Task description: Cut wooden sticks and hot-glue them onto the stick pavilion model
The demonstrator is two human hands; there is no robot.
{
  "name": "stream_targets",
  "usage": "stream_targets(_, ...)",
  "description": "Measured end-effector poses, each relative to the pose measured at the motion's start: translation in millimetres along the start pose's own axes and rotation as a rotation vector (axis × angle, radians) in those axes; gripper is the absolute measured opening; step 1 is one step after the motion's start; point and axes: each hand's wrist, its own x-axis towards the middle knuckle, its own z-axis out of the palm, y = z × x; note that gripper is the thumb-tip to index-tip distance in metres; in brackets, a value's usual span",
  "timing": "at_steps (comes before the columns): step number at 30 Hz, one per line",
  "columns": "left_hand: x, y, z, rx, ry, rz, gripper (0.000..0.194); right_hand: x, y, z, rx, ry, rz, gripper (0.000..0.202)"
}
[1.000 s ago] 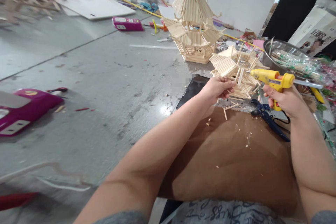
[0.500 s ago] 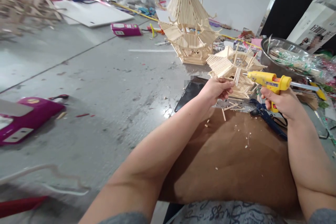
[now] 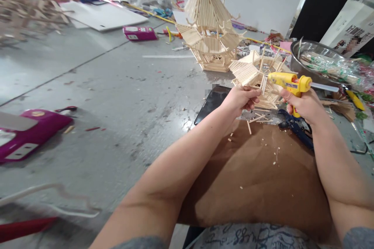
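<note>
My left hand (image 3: pixel 244 99) pinches a small piece made of short wooden sticks (image 3: pixel 263 85), held up in front of a low stick structure (image 3: pixel 248 72). In my right hand (image 3: pixel 304 103) is a yellow glue gun (image 3: pixel 284 79) with a clear glue stick (image 3: pixel 325 86) at its back. The gun's nozzle points left and is close to the held sticks; whether it touches them I cannot tell. Behind the low structure stands a taller stick pagoda (image 3: pixel 214 42) with a pointed roof.
A dark tablet or phone (image 3: pixel 212 103) lies left of my left hand. Navy cutters (image 3: pixel 296 128) and loose sticks (image 3: pixel 257 118) lie near the brown cloth (image 3: pixel 257 186). A metal bowl (image 3: pixel 298 60) is at right. Purple devices (image 3: pixel 142 33) are on the left.
My right hand has moved left with the glue gun, bringing the nozzle closer to the sticks. My left hand has stayed almost in place.
</note>
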Motion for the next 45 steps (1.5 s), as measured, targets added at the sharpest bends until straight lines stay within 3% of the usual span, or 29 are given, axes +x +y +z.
stream_targets(3,1,-1,-0.3,-0.001,-0.003,0.002,0.011,2,1,3,-0.036,0.051,0.021,0.038)
stream_targets(16,0,1,-1.9,-0.045,-0.002,-0.038,0.014,-3,-15,3,-0.155,0.020,-0.016,0.038)
stream_targets(26,-1,0,-0.5,-0.070,-0.007,-0.050,0.015,-1,0,5,-0.066,0.013,-0.051,0.032)
stream_targets(32,-1,0,0.8,-0.058,-0.008,-0.032,0.016,-3,-11,6,-0.175,-0.019,0.019,0.040)
stream_targets(45,-1,1,4.6,-0.013,0.027,-0.012,0.016,-6,-18,7,-0.220,0.006,0.010,0.037)
